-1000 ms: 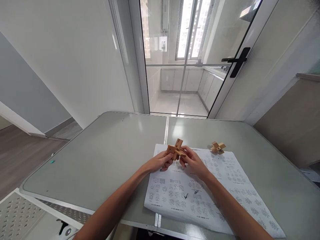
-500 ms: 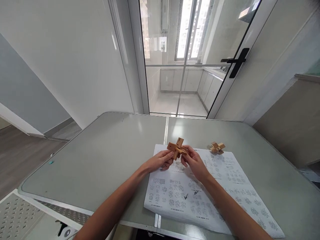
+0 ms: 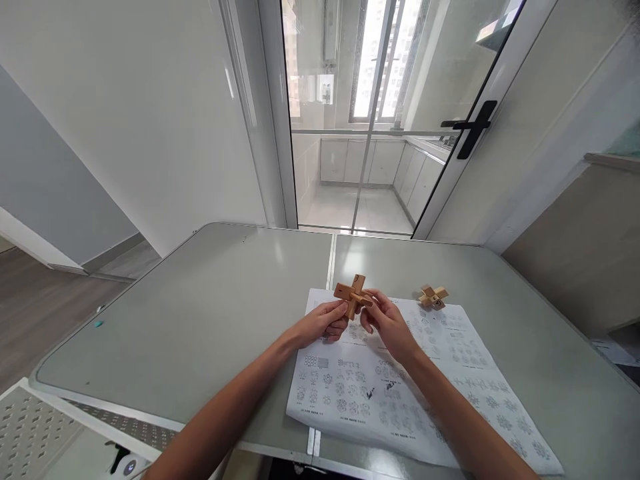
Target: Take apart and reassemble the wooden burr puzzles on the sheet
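Observation:
Between my two hands, above the top edge of a printed sheet (image 3: pixel 350 400), is a brown wooden burr puzzle (image 3: pixel 354 295) of crossed, interlocking bars; a dark mark shows on its upper bar. My left hand (image 3: pixel 325 321) grips it from the lower left, thumb and fingers closed. From the right, my right hand (image 3: pixel 389 323) pinches the bar that points right, its other fingers curled below. A lighter wooden burr puzzle (image 3: pixel 433 297) with a dark number on it rests at the sheet's far right edge, apart from both hands.
The sheet, covered in small line diagrams, lies on a grey-green table (image 3: pixel 240 313) with a seam down its middle. Beyond the far edge stands a glass door (image 3: pixel 345 160) with a black handle (image 3: pixel 477 129). A small teal bit (image 3: pixel 99 324) lies near the left edge.
The brown puzzle has turned very slightly in my hands. Both hands keep their hold, and the view has shifted a little.

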Motion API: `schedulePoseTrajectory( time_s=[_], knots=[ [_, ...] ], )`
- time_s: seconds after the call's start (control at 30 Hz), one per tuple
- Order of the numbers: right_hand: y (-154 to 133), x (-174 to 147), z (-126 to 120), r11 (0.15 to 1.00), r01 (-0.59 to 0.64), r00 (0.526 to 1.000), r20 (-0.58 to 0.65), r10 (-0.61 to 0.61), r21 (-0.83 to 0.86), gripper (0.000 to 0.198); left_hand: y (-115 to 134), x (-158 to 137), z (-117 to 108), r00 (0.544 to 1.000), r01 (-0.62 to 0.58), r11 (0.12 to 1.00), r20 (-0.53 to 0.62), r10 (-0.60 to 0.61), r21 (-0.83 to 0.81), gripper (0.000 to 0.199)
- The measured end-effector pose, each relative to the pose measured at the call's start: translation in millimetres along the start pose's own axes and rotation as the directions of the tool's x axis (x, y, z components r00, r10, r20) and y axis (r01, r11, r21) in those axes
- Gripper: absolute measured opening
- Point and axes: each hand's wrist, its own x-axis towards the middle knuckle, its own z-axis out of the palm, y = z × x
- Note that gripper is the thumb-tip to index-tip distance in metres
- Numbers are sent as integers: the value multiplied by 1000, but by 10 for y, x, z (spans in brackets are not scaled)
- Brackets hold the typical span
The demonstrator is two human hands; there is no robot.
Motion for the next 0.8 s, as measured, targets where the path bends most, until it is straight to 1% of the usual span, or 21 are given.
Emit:
schedulePoseTrajectory(
  time_s=[0.2, 0.33, 0.43, 0.57, 0.7, 0.8],
  knots=[
    [-146, -56, 20, 998, 29, 1000, 5, -29, -58, 42, -14, 16, 7, 1000, -7, 1000, -15, 7, 21, 48],
    [-287, -204, -115, 983, 54, 998, -23, -59, -174, 38, -6, 11, 32, 999, -31, 993, -34, 35, 112, 47],
    [-396, -377, -322, 957, 58, 990, -106, -92, -283, 40, 4, 1, 35, 997, -51, 983, -41, 59, 177, 48],
    [-484, -644, -713, 883, -11, 970, -221, -105, -469, 46, 15, -4, 19, 996, -52, 967, -62, 70, 251, 49],
    [-479, -881, -1139, 768, -105, 936, -324, -139, -632, 55, 29, 2, 17, 995, -31, 955, -85, 59, 294, 48],
    [-450, -989, -1387, 661, -178, 893, -402, -203, -729, 59, 38, 6, 27, 994, -20, 957, -101, 51, 290, 49]
  ],
)
